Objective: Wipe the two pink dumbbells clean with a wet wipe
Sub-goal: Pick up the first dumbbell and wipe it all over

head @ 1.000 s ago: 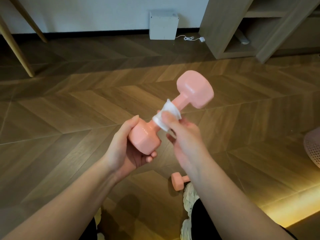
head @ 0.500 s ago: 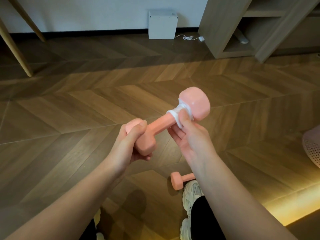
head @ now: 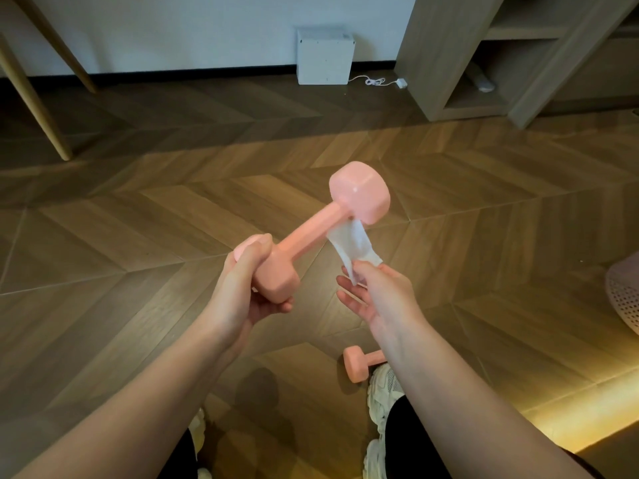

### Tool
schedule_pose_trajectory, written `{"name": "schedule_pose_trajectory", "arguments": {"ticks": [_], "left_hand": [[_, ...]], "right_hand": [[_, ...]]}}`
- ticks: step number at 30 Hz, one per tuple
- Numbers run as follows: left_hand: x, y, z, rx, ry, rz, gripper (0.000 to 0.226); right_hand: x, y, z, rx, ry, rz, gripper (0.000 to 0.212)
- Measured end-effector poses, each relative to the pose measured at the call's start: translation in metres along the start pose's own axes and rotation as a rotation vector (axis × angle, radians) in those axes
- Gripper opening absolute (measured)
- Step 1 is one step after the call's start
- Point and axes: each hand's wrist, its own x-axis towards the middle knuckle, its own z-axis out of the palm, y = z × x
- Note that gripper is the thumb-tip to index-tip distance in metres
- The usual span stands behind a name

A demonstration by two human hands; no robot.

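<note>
I hold a pink dumbbell (head: 311,233) in the air over the floor, tilted with its far head up and to the right. My left hand (head: 242,288) grips the near head from the left. My right hand (head: 377,292) pinches a white wet wipe (head: 351,245) just below the bar; the wipe stretches up to the neck under the far head and still touches it. A second pink dumbbell (head: 359,363) lies on the wooden floor near my right shoe, partly hidden behind my right forearm.
My white shoes (head: 382,399) stand at the bottom of the view. A white box (head: 325,57) with a cable sits against the far wall. Wooden shelving (head: 484,63) stands at the back right, wooden furniture legs (head: 31,95) at the left, a perforated pink object (head: 626,295) at the right edge.
My right hand slid the wipe along the bar from the near head up to the far head, then pulled back down off the bar, so the wipe now hangs stretched from the neck.
</note>
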Motion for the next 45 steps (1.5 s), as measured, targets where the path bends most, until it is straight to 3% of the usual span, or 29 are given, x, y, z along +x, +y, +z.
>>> {"name": "schedule_pose_trajectory", "arguments": {"ticks": [5,9,12,19,23,27,29,34,38,41,45], "left_hand": [[-0.001,0.005,-0.005,-0.029,-0.011,0.017,0.043],[-0.002,0.002,-0.007,0.06,-0.057,0.018,0.047],[-0.002,-0.007,-0.008,0.152,-0.064,0.002,0.064],[-0.001,-0.007,0.0,0.335,-0.144,-0.042,0.075],[0.005,0.009,-0.004,0.719,-0.23,-0.119,0.079],[0.022,-0.011,0.006,1.124,-0.33,-0.151,0.043],[0.026,-0.036,0.015,1.101,-0.306,-0.137,0.016],[0.028,-0.077,0.015,1.071,-0.254,-0.143,0.035],[0.049,-0.082,0.012,1.004,-0.336,-0.141,0.021],[0.071,-0.098,0.004,0.957,-0.305,-0.182,0.013],[0.111,-0.115,-0.005,0.852,-0.186,-0.228,0.014]], "right_hand": [[-0.003,0.001,0.003,0.093,0.016,-0.011,0.016],[-0.004,-0.006,0.011,0.259,-0.142,-0.009,0.03],[-0.007,-0.011,0.014,0.399,-0.262,0.043,0.04],[-0.001,-0.015,0.004,0.444,-0.166,0.051,0.026],[0.005,-0.011,0.007,0.387,-0.103,0.065,0.022],[0.001,0.004,0.017,0.205,-0.039,0.115,0.033],[0.003,0.023,0.022,0.049,-0.01,0.119,0.03],[0.026,0.05,0.024,-0.203,0.044,0.172,0.021],[0.043,0.04,0.021,-0.128,0.018,0.231,0.026],[0.062,0.04,0.025,-0.194,0.006,0.235,0.018],[0.099,0.04,0.034,-0.288,0.005,0.245,0.039]]}}
